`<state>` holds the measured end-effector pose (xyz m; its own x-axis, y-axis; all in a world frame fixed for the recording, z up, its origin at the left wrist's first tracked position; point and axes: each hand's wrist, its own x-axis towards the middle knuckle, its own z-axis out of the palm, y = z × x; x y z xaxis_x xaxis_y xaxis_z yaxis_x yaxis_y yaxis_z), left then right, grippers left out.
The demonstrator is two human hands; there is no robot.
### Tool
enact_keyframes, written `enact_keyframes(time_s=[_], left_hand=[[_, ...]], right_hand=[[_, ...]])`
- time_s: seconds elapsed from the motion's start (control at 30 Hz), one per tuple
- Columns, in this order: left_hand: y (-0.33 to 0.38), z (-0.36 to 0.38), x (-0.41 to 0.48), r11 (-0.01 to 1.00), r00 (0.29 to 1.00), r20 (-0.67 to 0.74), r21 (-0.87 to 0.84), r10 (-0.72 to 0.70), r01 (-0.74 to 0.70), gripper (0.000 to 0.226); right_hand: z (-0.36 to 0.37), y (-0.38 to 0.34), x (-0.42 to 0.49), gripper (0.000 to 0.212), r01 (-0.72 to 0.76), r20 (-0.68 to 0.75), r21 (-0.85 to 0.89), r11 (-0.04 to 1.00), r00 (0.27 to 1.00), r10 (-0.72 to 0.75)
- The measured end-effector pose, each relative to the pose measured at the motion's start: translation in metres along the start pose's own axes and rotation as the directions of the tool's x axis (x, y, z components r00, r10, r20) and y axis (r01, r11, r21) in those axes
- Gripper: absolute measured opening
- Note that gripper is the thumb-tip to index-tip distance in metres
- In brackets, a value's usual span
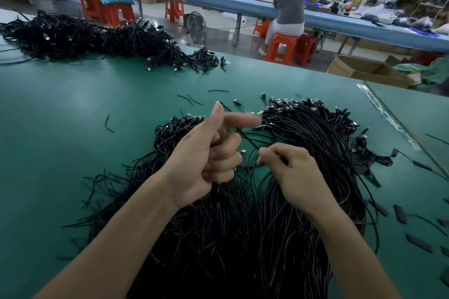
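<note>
A big heap of black USB cables (308,143) lies on the green table (73,128) in front of me, plugs pointing away. My left hand (209,155) is raised over the heap's left part, lower fingers curled round a small bunch of cables, thumb up and index finger stretched out to the right. My right hand (289,170) hovers just right of it, fingers curled, pinching a thin black cable (250,142) that runs up toward the left hand.
A second large pile of cables (97,36) sits at the table's far left. Loose black ties and flat black sleeves (401,213) are scattered at right. Beyond the table: orange stools (281,48), a seated person (291,5), cardboard boxes (364,70).
</note>
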<state>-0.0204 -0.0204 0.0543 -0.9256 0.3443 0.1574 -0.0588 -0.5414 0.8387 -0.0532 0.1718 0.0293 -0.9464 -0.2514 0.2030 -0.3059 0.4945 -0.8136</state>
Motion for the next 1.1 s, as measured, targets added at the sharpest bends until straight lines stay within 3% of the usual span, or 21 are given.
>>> enact_keyframes(time_s=[0.1, 0.3, 0.37, 0.5, 0.57, 0.6, 0.67, 0.73, 0.77, 0.87, 0.97, 1.03, 1.1], left_hand=[[0.002, 0.003, -0.001, 0.999, 0.999, -0.019, 0.01, -0.041, 0.041, 0.052], [0.009, -0.001, -0.003, 0.935, 0.999, -0.04, -0.354, -0.034, 0.017, 0.046], [0.006, -0.006, -0.002, 0.924, 0.996, -0.086, -0.382, -0.019, -0.015, 0.044], [-0.007, -0.013, 0.01, 0.985, 0.953, -0.284, -0.1, 0.103, -0.137, 0.052], [-0.016, -0.015, 0.014, 0.98, 0.931, -0.312, 0.123, 0.188, -0.157, 0.047], [-0.019, -0.016, 0.014, 0.945, 0.92, -0.308, 0.292, 0.242, -0.15, 0.044], [-0.025, -0.017, 0.011, 0.757, 0.917, -0.241, 0.647, 0.317, -0.092, 0.038], [-0.028, -0.014, 0.006, 0.556, 0.964, -0.12, 0.831, 0.237, -0.033, 0.036], [-0.029, -0.012, 0.003, 0.539, 0.982, -0.099, 0.843, 0.158, -0.002, 0.039], [-0.025, -0.005, -0.006, 0.725, 0.99, -0.124, 0.677, -0.06, 0.128, 0.056], [-0.021, 0.001, -0.011, 0.872, 0.968, -0.023, 0.428, -0.249, 0.235, 0.067], [-0.015, 0.001, -0.012, 0.94, 0.955, 0.073, 0.211, -0.288, 0.267, 0.064], [-0.009, -0.003, -0.01, 0.971, 0.963, 0.145, -0.049, -0.226, 0.235, 0.056]], right_hand=[[-0.005, 0.002, -0.002, 0.028, -0.023, -0.022, -0.034, 0.999, 1.0, 0.022], [-0.002, -0.003, -0.008, 0.028, -0.064, 0.02, -0.152, 0.986, 0.997, 0.068], [0.0, -0.007, -0.009, 0.029, -0.092, 0.076, -0.181, 0.979, 0.991, 0.107], [0.003, -0.025, -0.015, 0.026, 0.001, 0.355, -0.139, 0.99, 0.934, 0.049], [0.005, -0.033, -0.02, 0.025, 0.088, 0.45, -0.128, 0.988, 0.893, -0.021], [0.006, -0.036, -0.021, 0.027, 0.137, 0.463, -0.136, 0.981, 0.885, -0.059], [0.005, -0.042, -0.022, 0.031, 0.205, 0.44, -0.139, 0.969, 0.889, -0.125], [-0.002, -0.044, -0.02, 0.026, 0.234, 0.341, -0.126, 0.964, 0.923, -0.18], [-0.005, -0.044, -0.018, 0.022, 0.24, 0.279, -0.124, 0.963, 0.94, -0.198], [-0.012, -0.04, -0.012, 0.016, 0.235, 0.147, -0.046, 0.971, 0.963, -0.226], [-0.009, -0.036, -0.006, 0.026, 0.203, 0.064, 0.122, 0.972, 0.975, -0.212], [-0.002, -0.034, -0.006, 0.028, 0.181, 0.065, 0.205, 0.962, 0.978, -0.198], [0.008, -0.032, -0.009, 0.027, 0.147, 0.118, 0.231, 0.962, 0.977, -0.177]])
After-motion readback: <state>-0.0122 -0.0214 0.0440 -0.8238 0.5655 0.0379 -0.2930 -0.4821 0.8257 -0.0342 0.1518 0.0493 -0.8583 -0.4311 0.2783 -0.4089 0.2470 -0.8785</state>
